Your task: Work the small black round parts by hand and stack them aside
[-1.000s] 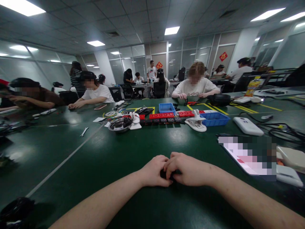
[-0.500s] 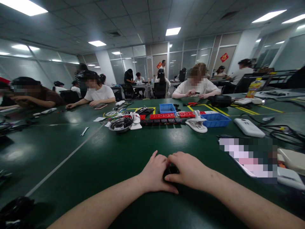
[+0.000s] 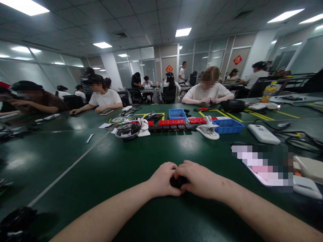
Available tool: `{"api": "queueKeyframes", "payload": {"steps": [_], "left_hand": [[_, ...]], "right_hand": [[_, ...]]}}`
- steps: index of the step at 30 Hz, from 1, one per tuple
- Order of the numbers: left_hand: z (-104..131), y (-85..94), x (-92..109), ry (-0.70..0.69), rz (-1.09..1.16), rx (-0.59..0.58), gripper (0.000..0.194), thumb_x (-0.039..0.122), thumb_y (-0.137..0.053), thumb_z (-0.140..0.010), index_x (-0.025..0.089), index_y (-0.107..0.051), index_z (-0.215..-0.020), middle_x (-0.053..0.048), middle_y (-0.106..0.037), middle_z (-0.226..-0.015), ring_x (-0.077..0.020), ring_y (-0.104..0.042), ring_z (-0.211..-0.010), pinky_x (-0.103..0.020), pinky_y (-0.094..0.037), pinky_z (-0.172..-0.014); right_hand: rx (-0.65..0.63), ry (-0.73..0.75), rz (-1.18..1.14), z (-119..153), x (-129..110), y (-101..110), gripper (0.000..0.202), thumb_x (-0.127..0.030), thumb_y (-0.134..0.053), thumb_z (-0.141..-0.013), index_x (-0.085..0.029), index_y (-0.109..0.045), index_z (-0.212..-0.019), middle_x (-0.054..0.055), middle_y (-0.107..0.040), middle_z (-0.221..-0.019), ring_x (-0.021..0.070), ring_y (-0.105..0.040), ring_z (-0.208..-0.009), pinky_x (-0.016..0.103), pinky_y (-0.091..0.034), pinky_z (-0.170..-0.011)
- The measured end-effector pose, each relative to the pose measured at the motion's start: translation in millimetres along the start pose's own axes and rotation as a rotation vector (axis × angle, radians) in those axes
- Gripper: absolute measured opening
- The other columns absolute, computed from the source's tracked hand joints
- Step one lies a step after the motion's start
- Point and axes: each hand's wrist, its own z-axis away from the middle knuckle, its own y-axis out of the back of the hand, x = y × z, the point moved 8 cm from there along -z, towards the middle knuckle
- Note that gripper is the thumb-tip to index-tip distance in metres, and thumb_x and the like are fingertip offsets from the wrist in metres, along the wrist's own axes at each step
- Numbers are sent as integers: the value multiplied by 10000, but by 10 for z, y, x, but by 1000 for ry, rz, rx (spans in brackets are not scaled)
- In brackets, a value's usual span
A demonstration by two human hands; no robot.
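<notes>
A small black object (image 3: 178,182) sits between my two hands, low over the green table (image 3: 131,158); its shape is mostly covered by fingers. My left hand (image 3: 163,179) curves round its left side, thumb underneath at the near edge. From the right, my right hand (image 3: 193,178) wraps over it, with the fingertips of both hands meeting at the top.
Beyond my hands lie red and black socket strips (image 3: 171,122), a white clamp (image 3: 209,129), a blue tray (image 3: 228,126) and a bowl of cables (image 3: 128,131). A wrench (image 3: 89,138) is at left, a phone (image 3: 259,166) at right. Several people sit across.
My left hand's raised finger has come down and its thumb has drawn in. Both hands close more tightly round the black object, which has shifted slightly left.
</notes>
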Motion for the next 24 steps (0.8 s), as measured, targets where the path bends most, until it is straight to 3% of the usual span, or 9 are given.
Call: {"api": "queueKeyframes", "payload": {"steps": [4, 8, 10, 12, 15, 18, 22, 24], "left_hand": [[-5, -38, -12, -75, 54, -64, 197, 315, -702, -598, 194, -592, -708, -11, -510, -981, -196, -474, -952, -307, -391, -833], [-3, -65, -25, -88, 35, -93, 173, 312, -692, -608, 203, -617, -718, -16, -515, -957, -207, -475, -941, -320, -383, -843], [-2, -64, -17, -89, 51, -103, 248, 335, -695, -608, 210, -619, -809, -24, -513, -1020, -222, -467, -979, -338, -371, -874], [-3, -32, -29, -60, 93, -86, 491, 398, -717, -576, 220, -565, -1008, -45, -477, -1139, -253, -434, -1058, -379, -331, -937], [-2, 48, -86, 25, 146, -20, 868, 508, -739, -497, 213, -377, -1229, -85, -412, -1240, -283, -381, -1136, -430, -284, -988], [6, 86, -94, 55, 120, 11, 938, 583, -717, -464, 205, -343, -1236, -91, -431, -1214, -281, -386, -1133, -474, -247, -1007], [21, 27, -41, 52, 26, -34, 806, 634, -668, -484, 201, -455, -1129, -68, -494, -1092, -267, -446, -1057, -533, -128, -1034], [27, -5, -9, 42, -6, -47, 717, 631, -668, -489, 204, -519, -1045, -50, -510, -1037, -250, -473, -1003, -522, -132, -1035]], "right_hand": [[-8, 104, -19, 28, -63, 9, 256, -28, -564, -654, -195, -654, -827, 24, -627, -835, 174, -485, -861, 284, -374, -736], [-23, 172, -50, 29, -103, -24, 262, -6, -533, -630, -209, -659, -739, 4, -629, -782, 184, -476, -932, 367, -301, -892], [-16, 179, -91, 30, -119, -12, 249, -27, -538, -629, -215, -648, -750, -6, -631, -819, 192, -461, -990, 421, -217, -966], [13, 186, -159, 34, -149, 34, 231, -62, -553, -638, -211, -628, -797, -8, -622, -871, 185, -466, -993, 414, -224, -974], [156, 74, -193, 39, -96, 170, 210, -132, -565, -669, -167, -578, -875, 37, -588, -927, 178, -495, -910, 341, -361, -855], [284, -111, -96, 67, 27, 267, 234, -245, -561, -715, -145, -540, -925, 77, -560, -945, 208, -493, -899, 340, -388, -794], [151, -243, -60, 47, 131, 120, 248, -373, -526, -752, -165, -539, -886, 63, -585, -864, 191, -544, -762, 289, -407, -650], [87, -274, -37, 32, 159, 35, 239, -390, -533, -743, -173, -551, -841, 53, -599, -815, 186, -555, -705, 272, -391, -588]]}}
